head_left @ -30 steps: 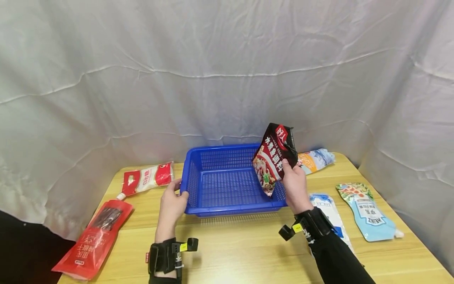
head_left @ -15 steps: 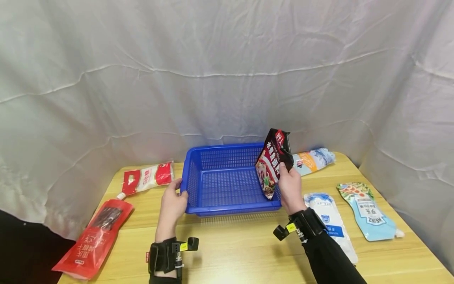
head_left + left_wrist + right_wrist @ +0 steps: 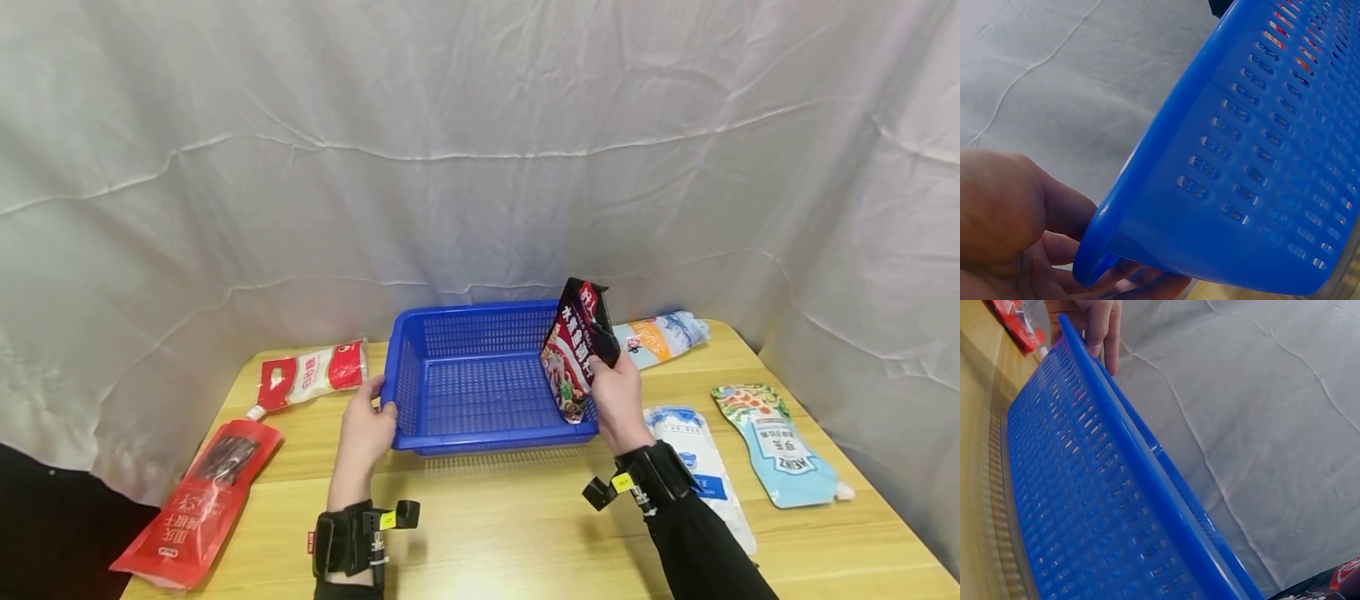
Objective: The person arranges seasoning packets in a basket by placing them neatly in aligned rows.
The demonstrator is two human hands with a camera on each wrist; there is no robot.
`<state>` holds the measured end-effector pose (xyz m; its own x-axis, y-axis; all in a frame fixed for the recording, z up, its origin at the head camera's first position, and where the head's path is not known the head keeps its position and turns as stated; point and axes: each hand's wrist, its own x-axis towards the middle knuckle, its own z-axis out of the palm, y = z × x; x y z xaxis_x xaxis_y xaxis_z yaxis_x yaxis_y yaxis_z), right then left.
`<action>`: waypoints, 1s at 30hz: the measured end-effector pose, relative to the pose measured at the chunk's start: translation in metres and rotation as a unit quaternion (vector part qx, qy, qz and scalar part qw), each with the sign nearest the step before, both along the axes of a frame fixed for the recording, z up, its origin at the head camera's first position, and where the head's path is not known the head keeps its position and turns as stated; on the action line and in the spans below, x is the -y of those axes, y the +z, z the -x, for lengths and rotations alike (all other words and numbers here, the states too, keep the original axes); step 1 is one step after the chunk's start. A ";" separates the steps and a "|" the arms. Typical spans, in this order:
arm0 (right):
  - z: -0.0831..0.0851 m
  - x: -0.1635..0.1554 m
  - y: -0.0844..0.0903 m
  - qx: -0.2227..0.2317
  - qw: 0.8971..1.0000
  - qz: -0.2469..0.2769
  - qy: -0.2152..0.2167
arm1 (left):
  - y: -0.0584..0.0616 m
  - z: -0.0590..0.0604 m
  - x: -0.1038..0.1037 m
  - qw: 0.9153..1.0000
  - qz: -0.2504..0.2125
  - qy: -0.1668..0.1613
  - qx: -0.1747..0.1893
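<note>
A blue plastic basket point(image 3: 480, 438) with slotted walls sits toward the back of the table. My left hand point(image 3: 366, 429) grips its left rim; in the left wrist view the fingers point(image 3: 1141, 284) curl under the basket's rim point(image 3: 1147, 147). With my right hand point(image 3: 619, 404) I hold a black and red seasoning packet point(image 3: 568, 358) by its right edge, thumb on the printed front. The packet stands tilted at the right end of the basket, its lower end down inside. Only a corner of the packet point(image 3: 1344, 575) shows in the right wrist view.
Left of the basket lie a red and white spouted pouch point(image 3: 315, 375) and a red packet point(image 3: 206, 504). To the right are a blue and orange pouch point(image 3: 662, 340), a white pouch point(image 3: 708, 475) and a light-blue Heinz pouch point(image 3: 783, 450). A grey curtain point(image 3: 480, 167) hangs behind.
My right hand has lowered the seasoning packet slightly and turned it more upright at the basket's right end. The left hand and the basket have stayed in place.
</note>
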<state>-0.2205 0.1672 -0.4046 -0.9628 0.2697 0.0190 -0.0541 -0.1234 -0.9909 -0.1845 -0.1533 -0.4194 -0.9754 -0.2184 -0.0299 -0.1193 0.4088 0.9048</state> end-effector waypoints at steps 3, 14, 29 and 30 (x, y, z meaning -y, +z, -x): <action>-0.002 -0.004 0.003 0.005 1.000 -0.017 0.001 | 0.000 0.000 0.000 1.000 0.000 -0.001 -0.001; -0.008 -0.017 0.008 0.027 0.999 -0.026 -0.019 | 0.003 0.000 -0.003 1.000 0.003 -0.002 -0.007; -0.016 -0.029 0.009 -0.007 0.999 0.015 -0.033 | -0.001 -0.001 0.000 1.000 0.001 -0.001 -0.001; -0.017 -0.029 0.009 -0.012 0.999 0.013 -0.032 | 0.000 -0.001 0.000 1.000 0.000 -0.002 0.002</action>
